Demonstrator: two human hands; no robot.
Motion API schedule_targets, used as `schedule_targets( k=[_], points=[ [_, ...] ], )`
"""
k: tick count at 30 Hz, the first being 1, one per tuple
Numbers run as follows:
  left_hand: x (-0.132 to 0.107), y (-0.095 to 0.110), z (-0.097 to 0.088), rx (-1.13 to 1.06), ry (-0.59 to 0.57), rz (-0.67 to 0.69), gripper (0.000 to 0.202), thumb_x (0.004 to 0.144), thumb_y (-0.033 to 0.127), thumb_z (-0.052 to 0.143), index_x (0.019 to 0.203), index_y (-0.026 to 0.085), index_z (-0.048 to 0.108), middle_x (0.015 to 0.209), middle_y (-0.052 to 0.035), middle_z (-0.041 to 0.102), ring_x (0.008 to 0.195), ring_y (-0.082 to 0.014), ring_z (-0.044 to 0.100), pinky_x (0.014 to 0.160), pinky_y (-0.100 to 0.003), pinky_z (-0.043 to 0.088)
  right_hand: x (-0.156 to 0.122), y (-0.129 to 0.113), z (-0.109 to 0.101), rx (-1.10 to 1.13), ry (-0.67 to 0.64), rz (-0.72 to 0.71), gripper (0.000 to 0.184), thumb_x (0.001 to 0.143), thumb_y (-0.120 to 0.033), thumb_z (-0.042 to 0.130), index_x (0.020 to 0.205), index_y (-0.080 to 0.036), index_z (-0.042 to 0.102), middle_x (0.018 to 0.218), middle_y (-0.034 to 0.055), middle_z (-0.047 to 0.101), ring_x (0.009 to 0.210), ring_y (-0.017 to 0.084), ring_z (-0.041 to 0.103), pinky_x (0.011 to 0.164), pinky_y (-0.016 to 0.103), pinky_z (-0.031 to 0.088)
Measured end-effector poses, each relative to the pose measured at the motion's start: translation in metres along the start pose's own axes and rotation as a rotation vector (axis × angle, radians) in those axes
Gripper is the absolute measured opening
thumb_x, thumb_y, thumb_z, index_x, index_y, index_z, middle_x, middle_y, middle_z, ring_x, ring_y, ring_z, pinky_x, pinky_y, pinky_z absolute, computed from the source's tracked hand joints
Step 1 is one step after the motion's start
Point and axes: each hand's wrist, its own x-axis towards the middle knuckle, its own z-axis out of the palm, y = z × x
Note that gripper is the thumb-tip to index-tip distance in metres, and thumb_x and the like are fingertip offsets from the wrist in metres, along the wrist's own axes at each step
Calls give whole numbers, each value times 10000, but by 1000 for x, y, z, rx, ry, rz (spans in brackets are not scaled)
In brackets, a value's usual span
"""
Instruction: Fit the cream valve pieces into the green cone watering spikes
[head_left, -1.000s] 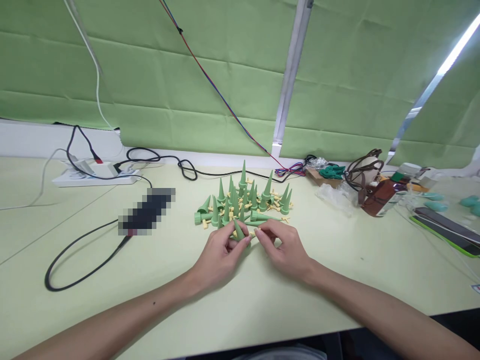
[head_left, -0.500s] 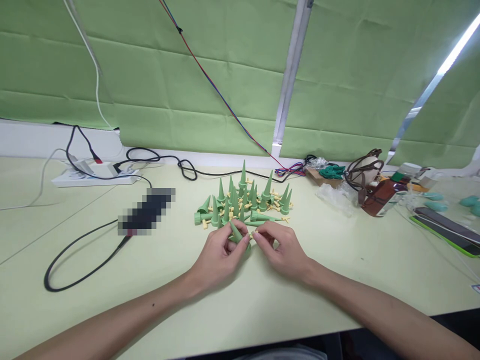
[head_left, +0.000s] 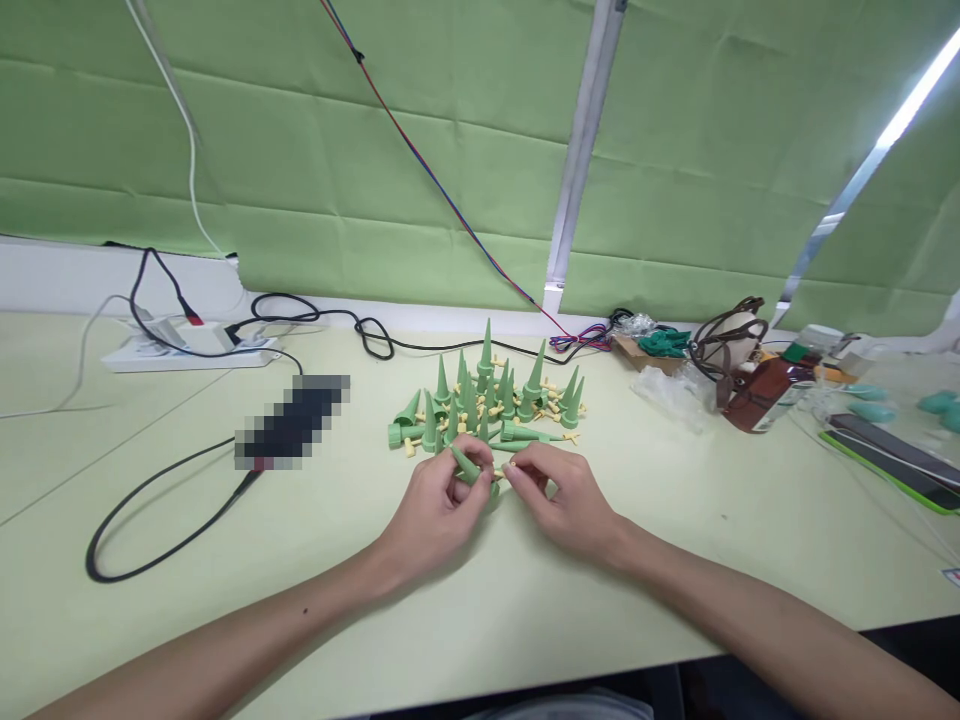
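My left hand (head_left: pixel 439 505) is closed around a green plastic cone (head_left: pixel 466 464), whose tip points up and to the left. My right hand (head_left: pixel 564 495) pinches a small yellow part (head_left: pixel 507 467) against the cone's wide end. Both hands rest on the pale green table (head_left: pixel 525 600), fingertips almost touching. Just beyond them lies a pile of green cones and yellow pieces (head_left: pixel 487 405), several standing upright and a few lying on their sides.
A blurred dark device (head_left: pixel 292 422) with a black cable (head_left: pixel 150 520) lies to the left, a white power strip (head_left: pixel 191 350) behind it. At the right are a brown bag (head_left: pixel 750 385), crumpled plastic (head_left: pixel 671 390) and a phone (head_left: pixel 892 455). Green blinds hang behind.
The cone in my left hand has tilted further to the left and lower. Both hands have shifted very slightly; the pile has not moved.
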Motion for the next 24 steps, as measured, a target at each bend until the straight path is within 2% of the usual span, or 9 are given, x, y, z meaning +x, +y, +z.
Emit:
schedule_targets(
  k=[4, 9, 15, 24],
  points=[
    [0, -1, 0, 6, 11, 24, 120, 938, 315, 518, 937, 196, 533, 710, 47, 468, 469, -69, 312, 436, -210, 230, 0, 0, 0, 8, -8, -5, 239, 1002, -282, 498, 806, -190, 598, 660, 6, 562, 577, 134, 493, 549, 257, 390],
    [1, 0, 1, 53, 39, 68, 153, 955, 322, 487, 939, 186, 556, 821, 18, 541, 503, -67, 362, 466, -212, 292, 0, 1, 1, 15, -29, -8, 226, 1000, -271, 500, 810, -191, 592, 661, 4, 557, 581, 133, 487, 552, 257, 387],
    [0, 0, 1, 75, 37, 71, 219, 979, 342, 446, 909, 175, 569, 902, -8, 602, 491, -65, 357, 462, -223, 289, -1, 1, 2, 28, -59, -5, 217, 992, -255, 502, 807, -188, 593, 666, 7, 572, 587, 133, 493, 553, 258, 382],
    [1, -2, -1, 149, 10, 80, 276, 1005, 351, 407, 934, 178, 611, 729, 15, 574, 491, -97, 351, 486, -246, 271, -1, 2, 2, 23, -72, -23, 227, 997, -260, 497, 804, -191, 594, 666, 4, 566, 581, 131, 485, 556, 258, 390]
  ],
)
